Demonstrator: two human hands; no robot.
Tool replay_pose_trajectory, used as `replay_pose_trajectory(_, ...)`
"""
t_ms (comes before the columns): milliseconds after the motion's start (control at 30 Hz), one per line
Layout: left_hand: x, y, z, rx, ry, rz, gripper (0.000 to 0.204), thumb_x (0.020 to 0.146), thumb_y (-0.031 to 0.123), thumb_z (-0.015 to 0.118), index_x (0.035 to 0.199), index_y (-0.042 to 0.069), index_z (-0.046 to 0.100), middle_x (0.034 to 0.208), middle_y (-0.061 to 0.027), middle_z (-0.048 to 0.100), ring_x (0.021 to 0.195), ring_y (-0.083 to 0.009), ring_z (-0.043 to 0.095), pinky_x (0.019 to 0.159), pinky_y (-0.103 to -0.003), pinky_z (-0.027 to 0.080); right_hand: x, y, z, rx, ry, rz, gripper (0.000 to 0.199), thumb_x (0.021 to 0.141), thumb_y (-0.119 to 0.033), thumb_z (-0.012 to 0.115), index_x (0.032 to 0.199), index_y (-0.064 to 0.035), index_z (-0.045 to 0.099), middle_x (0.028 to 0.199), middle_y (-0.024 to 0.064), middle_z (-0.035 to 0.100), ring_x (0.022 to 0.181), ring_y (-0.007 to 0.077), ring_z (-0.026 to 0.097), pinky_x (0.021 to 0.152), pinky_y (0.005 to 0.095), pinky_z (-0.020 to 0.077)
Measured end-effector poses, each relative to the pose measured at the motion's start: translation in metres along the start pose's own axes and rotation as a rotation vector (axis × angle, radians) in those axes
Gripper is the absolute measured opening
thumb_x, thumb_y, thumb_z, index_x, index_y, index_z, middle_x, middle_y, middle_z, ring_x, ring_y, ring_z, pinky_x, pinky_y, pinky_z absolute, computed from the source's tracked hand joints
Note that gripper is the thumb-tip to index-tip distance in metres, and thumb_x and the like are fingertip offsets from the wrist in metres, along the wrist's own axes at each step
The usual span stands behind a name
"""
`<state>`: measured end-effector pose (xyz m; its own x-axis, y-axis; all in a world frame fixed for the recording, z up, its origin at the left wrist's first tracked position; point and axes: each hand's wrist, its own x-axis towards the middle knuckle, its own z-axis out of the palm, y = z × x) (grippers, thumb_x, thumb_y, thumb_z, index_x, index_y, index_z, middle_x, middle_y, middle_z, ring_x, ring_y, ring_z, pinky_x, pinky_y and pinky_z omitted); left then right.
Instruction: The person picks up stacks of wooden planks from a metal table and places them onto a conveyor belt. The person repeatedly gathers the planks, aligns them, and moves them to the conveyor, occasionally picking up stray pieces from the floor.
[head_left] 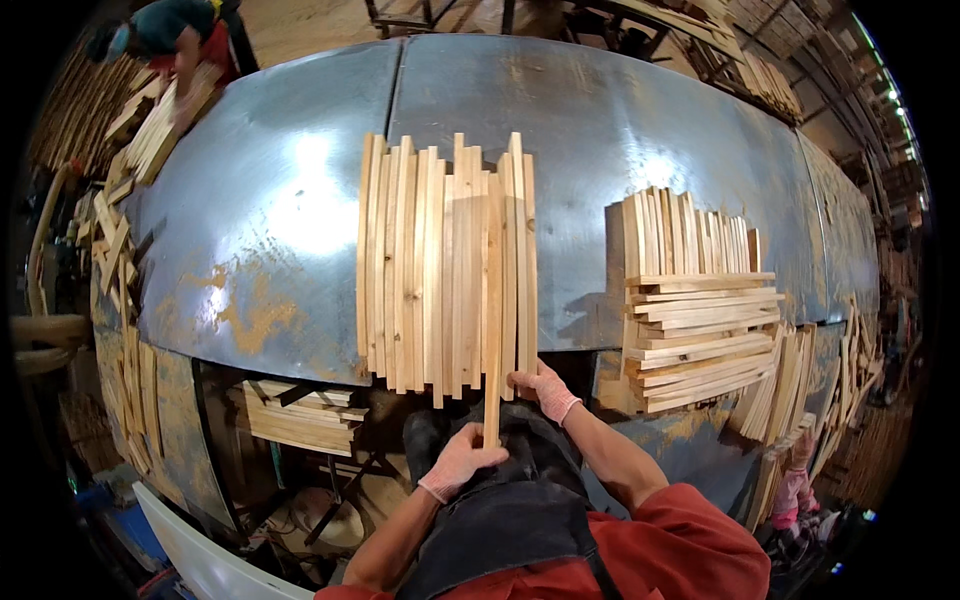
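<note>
A row of pale wooden slats [440,265] lies side by side on a grey metal table [280,200], their near ends hanging over the front edge. My left hand [462,460], in a pink glove, grips the near end of one long slat [492,330] that lies on top of the row, pointing away from me. My right hand [542,387], also gloved in pink, rests on the near ends of the rightmost slats of the row.
A criss-cross stack of slats [700,320] sits to the right on the table. More slats pile along the left edge [120,230] and far right [790,390]. Another person [175,35] works at the far left corner; a pink-gloved hand [795,480] shows at right. Wood offcuts [300,415] lie under the table.
</note>
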<state>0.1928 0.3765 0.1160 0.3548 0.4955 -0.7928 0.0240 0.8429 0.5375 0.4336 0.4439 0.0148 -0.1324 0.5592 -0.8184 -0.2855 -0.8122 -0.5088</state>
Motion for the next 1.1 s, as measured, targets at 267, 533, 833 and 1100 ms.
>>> replay_pose_trajectory(267,-0.135,-0.010,-0.096,-0.058,-0.192,0.205,0.106,0.068,0.012,0.102,0.161,0.004,0.052,0.149,-0.0048,0.065,0.139,-0.0198,0.059,0.123,-0.038,0.041,0.004,-0.001,-0.004,-0.341,0.148,-0.111,0.061,0.094,-0.029,0.087,0.143,-0.0018,0.063,0.117,0.0109,0.077,0.097,0.0204,0.072,0.086,0.0372,0.0594)
replay_pose_trajectory(533,-0.116,-0.031,-0.167,-0.810,0.650,0.605,0.059,0.088,0.003,0.079,0.143,-0.003,0.061,0.118,-0.0172,0.076,0.099,-0.0295,0.077,0.092,-0.044,0.064,0.034,-0.015,0.025,-0.681,0.516,-0.473,0.070,0.091,-0.030,0.087,0.146,0.0025,0.058,0.129,0.0222,0.074,0.116,0.0362,0.071,0.101,0.0416,0.0554)
replay_pose_trajectory(833,-0.136,-0.220,-0.268,-0.752,1.413,0.178,0.031,0.096,0.011,0.076,0.121,-0.006,0.069,0.105,-0.0129,0.074,0.094,-0.0247,0.069,0.082,-0.041,0.059,0.057,-0.016,0.025,-0.531,0.427,-0.370,0.060,0.092,-0.018,0.080,0.146,-0.0026,0.057,0.123,0.0134,0.072,0.102,0.0283,0.069,0.093,0.0435,0.0583)
replay_pose_trajectory(1100,-0.074,-0.320,-0.391,-0.771,1.522,-0.009,0.041,0.102,0.024,0.073,0.131,-0.005,0.067,0.118,-0.0178,0.075,0.099,-0.0309,0.068,0.090,-0.044,0.055,0.060,-0.030,0.009,-0.705,0.411,-0.291,0.048,0.100,-0.028,0.074,0.136,0.0024,0.063,0.120,0.0095,0.071,0.105,0.0243,0.066,0.092,0.0397,0.0543)
